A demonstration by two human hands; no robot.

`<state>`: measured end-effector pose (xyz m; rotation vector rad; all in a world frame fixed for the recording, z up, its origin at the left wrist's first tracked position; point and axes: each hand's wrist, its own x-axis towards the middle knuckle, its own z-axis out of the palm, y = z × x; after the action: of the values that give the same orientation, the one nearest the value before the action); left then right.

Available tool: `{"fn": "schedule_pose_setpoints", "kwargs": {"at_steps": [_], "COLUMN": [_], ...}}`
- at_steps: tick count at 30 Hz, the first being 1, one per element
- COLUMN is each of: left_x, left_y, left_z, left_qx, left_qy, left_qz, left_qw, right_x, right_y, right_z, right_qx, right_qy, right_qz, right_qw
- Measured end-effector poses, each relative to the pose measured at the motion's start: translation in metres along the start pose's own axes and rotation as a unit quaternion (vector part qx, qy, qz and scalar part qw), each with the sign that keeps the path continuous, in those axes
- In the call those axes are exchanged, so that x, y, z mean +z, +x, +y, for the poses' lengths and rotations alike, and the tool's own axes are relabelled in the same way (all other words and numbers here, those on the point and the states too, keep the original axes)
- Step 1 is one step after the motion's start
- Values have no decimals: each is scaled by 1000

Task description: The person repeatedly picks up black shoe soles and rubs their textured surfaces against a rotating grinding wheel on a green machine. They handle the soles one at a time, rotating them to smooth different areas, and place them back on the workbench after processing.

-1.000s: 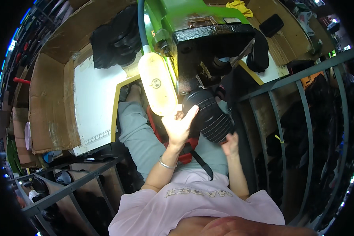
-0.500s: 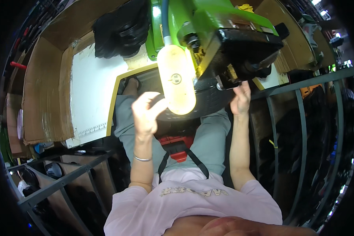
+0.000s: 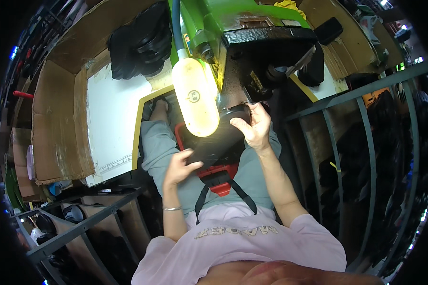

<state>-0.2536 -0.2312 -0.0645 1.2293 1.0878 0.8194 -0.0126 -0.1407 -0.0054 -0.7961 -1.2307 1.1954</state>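
A black, sheet-like piece with a curved upper end [image 3: 214,148] hangs over my lap, below the dark head [image 3: 271,45] of a green machine [image 3: 252,19]. My right hand [image 3: 258,128] grips its upper right end, thumb on the near side, close under the machine's metal parts. At its lower left edge, the thumb and fingers of my left hand [image 3: 177,171] close on it. A glowing oval lamp [image 3: 195,99] hangs in front and hides part of the piece. What exact kind of article it is cannot be made out.
Left of the machine, a white tabletop [image 3: 110,128] with a yellow edge carries a pile of black pieces [image 3: 142,45]. A cardboard box [image 3: 62,118] borders it. Metal rails [image 3: 366,90] stand on both sides, and a red part with black straps [image 3: 219,186] lies at my lap.
The black piece has moved down and left, out from under the machine head. My right hand has moved left, its thumb now over the piece; my left hand has dropped lower, away from the lamp.
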Motion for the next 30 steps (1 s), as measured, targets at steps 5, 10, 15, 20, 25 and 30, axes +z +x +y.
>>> {"fn": "schedule_pose_setpoints", "kwargs": {"at_steps": [5,10,15,20,25,30], "left_x": [84,112,110,82,38,-14], "left_y": [70,82,79,64,49,21], "left_z": [61,74,48,51,60,41], "left_qx": [177,202,230,202,230,165], "left_qy": [-55,-123,-139,-131,-100,-137], "left_qz": [145,235,300,266,189,208], "left_qw": [972,943,915,934,949,954], "right_x": [-15,-42,-89,-126,-116,-75], "right_y": [-20,-129,-169,-75,7,19], "right_z": [12,35,43,-13,-51,-40], "right_qx": [-20,229,285,135,145,132], "right_qy": [-92,91,236,78,12,75], "right_qz": [86,-9,148,230,105,21], "right_qw": [992,969,917,961,984,988]}}
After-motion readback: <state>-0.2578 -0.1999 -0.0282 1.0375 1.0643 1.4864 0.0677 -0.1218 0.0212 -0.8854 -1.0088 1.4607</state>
